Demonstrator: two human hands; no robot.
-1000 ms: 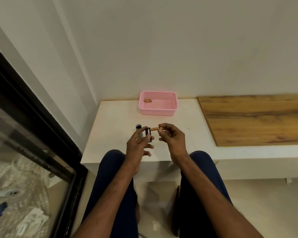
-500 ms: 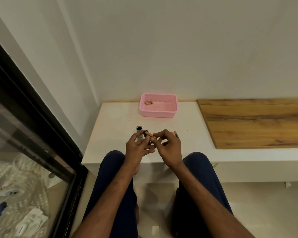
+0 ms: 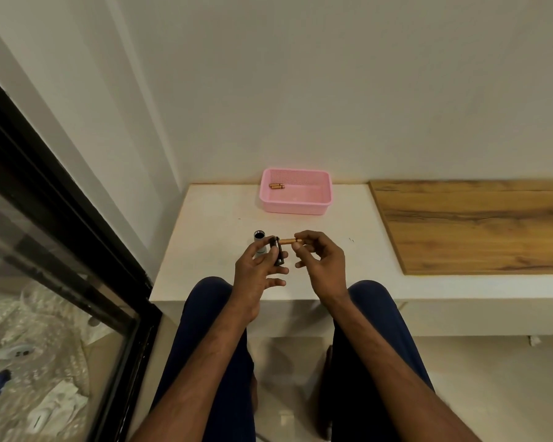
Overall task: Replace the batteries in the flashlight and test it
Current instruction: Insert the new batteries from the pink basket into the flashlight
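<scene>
The person sat with both hands raised over the white counter [image 3: 211, 224], partway through the battery swap. The left hand [image 3: 256, 272] pinched a small black battery holder [image 3: 276, 252] between thumb and fingers, and just behind that grip stood the open flashlight tube [image 3: 260, 241], upright on the counter. The right hand [image 3: 321, 260] pinched a copper-coloured battery [image 3: 287, 241] by one end, its free end touching the holder's top (whether going in or coming out, I could not tell). The next move probably called for lining it up with a slot. Farther off, well beyond both grips, a pink basket [image 3: 296, 208] held two more batteries [image 3: 276, 186].
</scene>
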